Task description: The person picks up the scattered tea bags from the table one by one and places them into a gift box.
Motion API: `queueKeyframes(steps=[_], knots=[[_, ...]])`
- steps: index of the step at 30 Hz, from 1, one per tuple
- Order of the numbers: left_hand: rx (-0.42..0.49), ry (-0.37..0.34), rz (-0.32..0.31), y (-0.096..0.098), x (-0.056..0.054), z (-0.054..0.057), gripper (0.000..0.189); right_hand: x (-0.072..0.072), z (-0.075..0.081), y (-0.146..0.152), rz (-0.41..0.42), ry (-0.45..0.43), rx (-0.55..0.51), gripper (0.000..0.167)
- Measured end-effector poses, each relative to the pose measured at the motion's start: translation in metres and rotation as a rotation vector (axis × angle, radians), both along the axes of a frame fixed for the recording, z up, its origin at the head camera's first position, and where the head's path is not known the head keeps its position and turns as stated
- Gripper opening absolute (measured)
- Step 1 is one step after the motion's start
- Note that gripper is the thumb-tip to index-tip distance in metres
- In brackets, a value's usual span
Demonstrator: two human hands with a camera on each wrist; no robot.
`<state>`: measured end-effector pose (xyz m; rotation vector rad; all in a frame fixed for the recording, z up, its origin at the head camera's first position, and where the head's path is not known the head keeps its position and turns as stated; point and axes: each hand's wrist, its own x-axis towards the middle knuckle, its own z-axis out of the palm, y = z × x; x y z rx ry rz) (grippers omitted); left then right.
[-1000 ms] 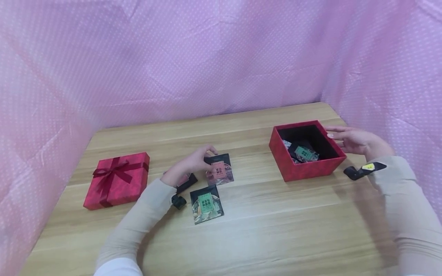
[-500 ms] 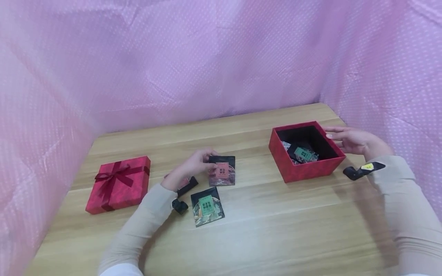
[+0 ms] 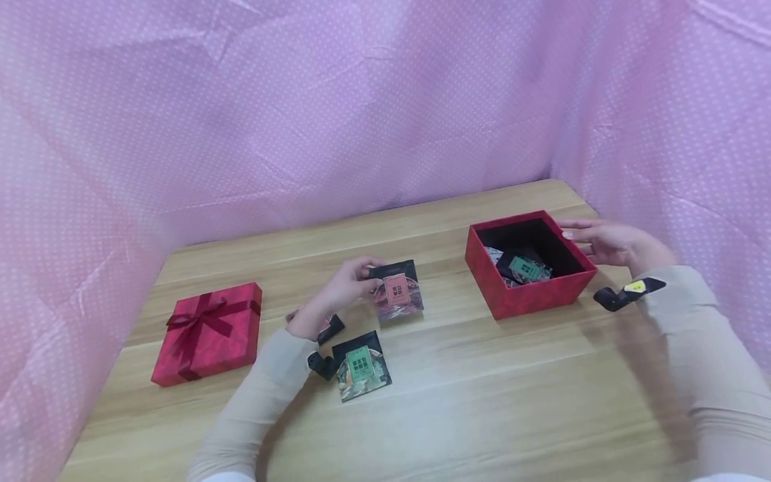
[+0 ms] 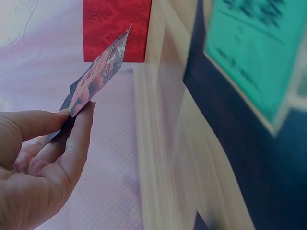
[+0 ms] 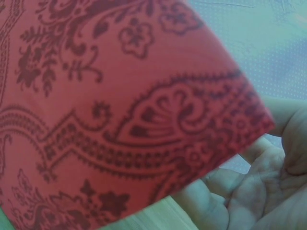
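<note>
My left hand [image 3: 351,286] pinches a flat black packet with a red label [image 3: 397,292] by its edge, thumb on one face and fingers behind. In the left wrist view the packet [image 4: 98,72] hangs tilted, clear of the wood. Close to that wrist lies a packet with a green label [image 3: 361,367]; another dark packet [image 3: 330,328] is partly covered by the forearm. On the right, an uncovered red patterned box [image 3: 536,302] holds several packets [image 3: 527,268]. Against its right side rests my right hand [image 3: 617,246], fingers extended; the right wrist view shows its palm [image 5: 268,191] beside a box corner.
A red lid with a ribbon bow [image 3: 211,331] lies at the left of the wooden table [image 3: 482,402]. Pink dotted cloth [image 3: 361,120] hangs behind the table and along both sides. Each wrist carries a small black camera.
My left hand has raised the red-labelled packet off the table and shifted it slightly right, tilting it. My right hand stays at the box. The head view has moved a little.
</note>
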<state>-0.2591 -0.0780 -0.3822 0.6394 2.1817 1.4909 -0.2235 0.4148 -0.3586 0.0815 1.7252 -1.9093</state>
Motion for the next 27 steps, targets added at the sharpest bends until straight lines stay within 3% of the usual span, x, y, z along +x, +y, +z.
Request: queueKeyframes(steps=[8,18,27], knots=[[0.145,-0.045,0.064,0.019,0.0,0.005,0.039,0.0,0.002,-0.007,-0.035,-0.004,0.02,0.034],[0.228,-0.112,0.075,0.049,-0.003,0.015,0.038,0.002,0.005,-0.005,-0.08,-0.02,0.043,0.035],[0.314,-0.211,0.176,0.078,-0.007,0.022,0.037,0.003,0.002,-0.006,-0.082,-0.022,0.055,0.035]])
